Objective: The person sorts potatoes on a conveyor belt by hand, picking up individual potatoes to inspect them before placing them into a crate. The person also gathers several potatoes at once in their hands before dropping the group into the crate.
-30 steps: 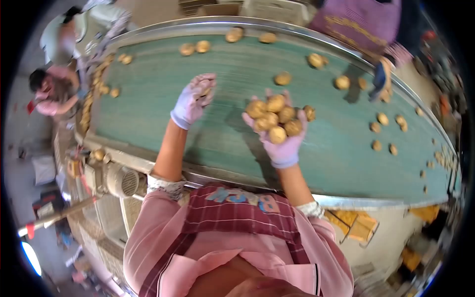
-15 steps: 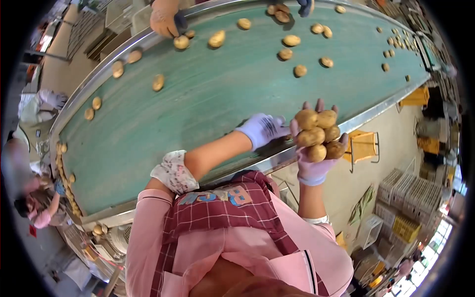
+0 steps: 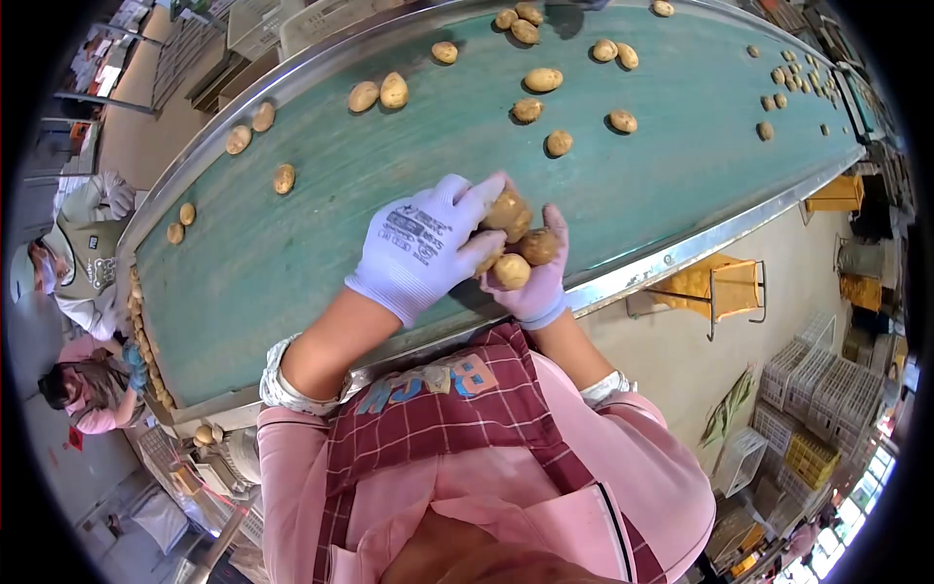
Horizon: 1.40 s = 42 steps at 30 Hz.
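Observation:
My right hand (image 3: 538,289), in a pale purple glove, cups several small brown potatoes (image 3: 513,238) just above the near edge of the green conveyor belt (image 3: 292,253). My left hand (image 3: 418,243), in a white printed glove, lies over the same pile, its fingers closed on the top potatoes. Both hands press together around the pile. More potatoes lie loose on the belt further out, such as one potato (image 3: 558,143) just beyond my hands and a pair of potatoes (image 3: 379,93) at the far rim.
A metal rim (image 3: 671,261) runs along the belt's near side. Two people (image 3: 83,273) stand at the belt's left end. Yellow crates (image 3: 725,284) and stacked baskets (image 3: 798,389) sit on the floor to the right. A motor (image 3: 219,462) is below left.
My right hand has come back over the belt edge with the potatoes, and my left hand has moved onto the pile and closed over it. The view has shifted a little.

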Motion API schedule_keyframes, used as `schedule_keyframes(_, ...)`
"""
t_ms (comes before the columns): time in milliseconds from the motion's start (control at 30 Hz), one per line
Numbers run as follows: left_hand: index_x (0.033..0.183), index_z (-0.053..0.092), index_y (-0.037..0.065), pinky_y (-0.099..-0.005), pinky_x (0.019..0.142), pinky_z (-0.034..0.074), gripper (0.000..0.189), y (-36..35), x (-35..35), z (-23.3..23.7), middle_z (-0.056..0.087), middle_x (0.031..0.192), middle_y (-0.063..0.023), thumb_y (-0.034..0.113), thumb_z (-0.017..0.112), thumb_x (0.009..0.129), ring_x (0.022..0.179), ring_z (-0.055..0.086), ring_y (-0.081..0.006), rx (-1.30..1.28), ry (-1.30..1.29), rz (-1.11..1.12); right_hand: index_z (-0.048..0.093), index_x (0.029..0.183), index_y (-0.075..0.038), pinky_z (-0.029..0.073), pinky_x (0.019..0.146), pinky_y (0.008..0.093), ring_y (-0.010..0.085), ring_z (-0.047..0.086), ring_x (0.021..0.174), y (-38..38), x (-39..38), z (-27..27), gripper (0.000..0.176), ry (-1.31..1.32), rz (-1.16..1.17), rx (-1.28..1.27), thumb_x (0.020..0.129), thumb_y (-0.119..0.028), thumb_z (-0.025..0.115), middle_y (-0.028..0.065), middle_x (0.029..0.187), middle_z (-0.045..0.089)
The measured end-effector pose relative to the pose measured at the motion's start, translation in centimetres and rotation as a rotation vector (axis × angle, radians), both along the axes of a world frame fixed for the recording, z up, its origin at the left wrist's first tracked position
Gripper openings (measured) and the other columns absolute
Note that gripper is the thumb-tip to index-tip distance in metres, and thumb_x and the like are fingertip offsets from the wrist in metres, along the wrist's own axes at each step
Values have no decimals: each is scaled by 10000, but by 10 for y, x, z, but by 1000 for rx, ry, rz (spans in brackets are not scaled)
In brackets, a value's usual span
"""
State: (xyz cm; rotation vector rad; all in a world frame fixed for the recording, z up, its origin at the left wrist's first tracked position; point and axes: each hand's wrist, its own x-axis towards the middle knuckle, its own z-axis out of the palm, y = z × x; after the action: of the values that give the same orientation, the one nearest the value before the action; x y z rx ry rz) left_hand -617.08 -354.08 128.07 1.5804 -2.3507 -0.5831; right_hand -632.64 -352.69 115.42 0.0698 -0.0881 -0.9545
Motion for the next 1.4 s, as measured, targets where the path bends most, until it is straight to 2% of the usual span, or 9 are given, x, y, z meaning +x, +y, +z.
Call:
schedule_keyframes(33,1383,499,160,-416,730,531,567,-2,-7,0,597,1015,-107,382,638,880,860,648,-309,16,-42,16,234,1549,-120,357,1134,448,314,403,1388,-6,-3,-7,806,-264,97,52,918,-550,491,143,1515,389)
schedule_keyframes(167,1321,578,145,-388,767,537,494,-24,-31,11,637,1026,-116,386,642,895,907,664,-295,42,-65,72,342,1495,-157,332,1112,591,382,379,1392,-24,-24,16,741,261,-30,-161,898,-559,518,141,1527,368)
schedule_keyframes(267,1195,677,101,-361,835,526,377,-73,-31,17,688,1123,-118,350,639,915,998,657,-315,8,265,223,398,1447,-213,262,1055,760,470,294,1419,-36,-33,8,674,-52,71,24,886,-558,539,136,1568,286)
schedule_keyframes(400,1328,578,268,-399,923,496,413,-173,-46,-81,591,1265,-112,409,575,940,1100,609,-331,-36,-222,74,377,1463,-229,238,1081,749,472,225,1449,-41,-65,3,676,-100,85,73,891,-553,532,138,1583,248)
schedule_keyframes(533,1371,539,253,-410,951,486,465,-194,-67,-145,545,1321,-120,378,606,928,1131,591,-332,145,-164,115,342,1483,-209,237,1084,745,457,239,1449,-48,-85,-2,684,8,27,190,907,-541,504,138,1581,252)
schedule_keyframes(733,1353,575,91,-317,904,493,531,-114,-65,-37,625,1159,-107,282,713,877,1015,617,-185,503,665,185,274,1528,-177,220,1111,715,431,286,1438,-76,-105,-18,713,-68,10,125,931,-518,460,149,1571,276)
schedule_keyframes(900,1376,539,144,-338,862,529,483,-78,-102,-29,603,1170,-131,303,640,931,1020,650,-266,255,173,204,180,1575,-99,308,1161,453,324,361,1421,-86,-120,-6,770,141,73,-58,965,-529,369,153,1555,339)
schedule_keyframes(1067,1347,540,166,-392,790,537,407,-76,-118,-31,630,1181,-94,369,492,998,981,659,-290,190,-80,283,153,1574,-88,264,1175,432,292,344,1427,-79,-129,-9,787,626,8,-278,968,-496,447,141,1565,312)
schedule_keyframes(1400,1355,523,127,-439,806,529,434,-96,-141,-12,684,1118,-151,384,461,1010,987,661,-342,285,-182,532,262,1544,-75,216,1198,445,291,304,1451,-105,-136,20,743,210,169,13,964,-530,358,119,1569,311)
